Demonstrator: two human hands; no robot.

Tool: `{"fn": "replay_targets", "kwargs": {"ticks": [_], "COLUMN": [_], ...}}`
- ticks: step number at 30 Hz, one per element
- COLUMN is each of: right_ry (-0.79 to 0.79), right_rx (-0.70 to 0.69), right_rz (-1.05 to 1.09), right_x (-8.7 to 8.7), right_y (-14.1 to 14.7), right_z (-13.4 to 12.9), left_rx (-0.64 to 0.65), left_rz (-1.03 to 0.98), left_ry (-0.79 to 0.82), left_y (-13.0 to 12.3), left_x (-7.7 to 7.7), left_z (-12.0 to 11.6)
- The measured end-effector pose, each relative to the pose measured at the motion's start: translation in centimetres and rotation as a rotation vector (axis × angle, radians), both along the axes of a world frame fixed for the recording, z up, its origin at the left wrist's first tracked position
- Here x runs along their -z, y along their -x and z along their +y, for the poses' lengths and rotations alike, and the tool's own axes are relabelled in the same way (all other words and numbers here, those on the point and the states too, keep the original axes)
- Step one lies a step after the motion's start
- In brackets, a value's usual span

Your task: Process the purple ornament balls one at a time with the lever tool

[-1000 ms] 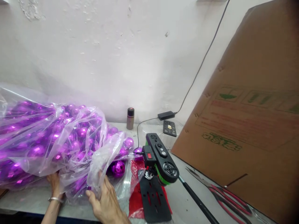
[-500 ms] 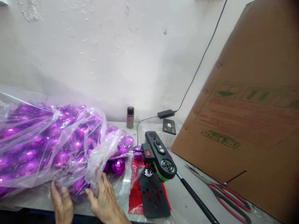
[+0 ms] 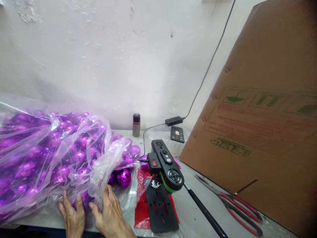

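Observation:
A large clear plastic bag (image 3: 55,124) full of shiny purple balls (image 3: 27,168) lies across the left of the table. At its near edge my left hand (image 3: 73,213) touches the plastic with fingers apart. My right hand (image 3: 110,211) is just to the right, its fingertips against the gathered mouth of the bag; thumb and fingers are spread. Between the two hands, purple balls show low under the plastic. One faceted purple ball (image 3: 123,178) sits outside the bunched plastic, to the right of the mouth, with more balls behind it.
A black device on a slotted stand (image 3: 163,211) rests over red cloth-like material (image 3: 141,215). Right of it lie a black rod (image 3: 205,211) and scissors (image 3: 241,211). A cardboard box (image 3: 267,115) leans at the right. Behind are a small bottle (image 3: 136,127), a power adapter (image 3: 174,121) and a phone (image 3: 177,134).
My left hand has shifted right, closer to my right hand, and its fingers have spread. My right hand stays at the bag mouth. The view has turned slightly.

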State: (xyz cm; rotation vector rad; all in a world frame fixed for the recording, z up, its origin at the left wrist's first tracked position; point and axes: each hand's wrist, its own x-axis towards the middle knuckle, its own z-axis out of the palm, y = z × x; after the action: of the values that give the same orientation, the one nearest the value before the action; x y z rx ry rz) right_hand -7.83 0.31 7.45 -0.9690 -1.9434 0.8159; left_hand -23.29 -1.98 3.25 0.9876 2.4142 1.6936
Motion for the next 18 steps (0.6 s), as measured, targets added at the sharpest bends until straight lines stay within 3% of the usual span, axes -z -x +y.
{"fn": "replay_targets", "kwargs": {"ticks": [7, 10, 14, 18], "right_ry": [-0.035, -0.120, -0.217, -0.127], "right_rx": [0.022, 0.065, 0.224, 0.477], "right_rz": [-0.043, -0.073, 0.071, 0.248], "right_x": [-0.1, 0.4, 2.2, 4.2], "right_y": [-0.1, -0.4, -1.6, -3.6], "right_z": [-0.3, -0.5, -0.3, 1.5], "left_rx": [0.002, 0.003, -0.012, -0.046], "left_rz": [-0.017, -0.027, -0.053, -0.121], "left_ry": [0.016, 0.012, 0.018, 0.047], "left_y": [0.0, 0.0, 0.4, 0.6], "left_x": [0.1, 0.1, 0.4, 0.3], "left_z": [0.0, -0.1, -0.4, -0.4]}}
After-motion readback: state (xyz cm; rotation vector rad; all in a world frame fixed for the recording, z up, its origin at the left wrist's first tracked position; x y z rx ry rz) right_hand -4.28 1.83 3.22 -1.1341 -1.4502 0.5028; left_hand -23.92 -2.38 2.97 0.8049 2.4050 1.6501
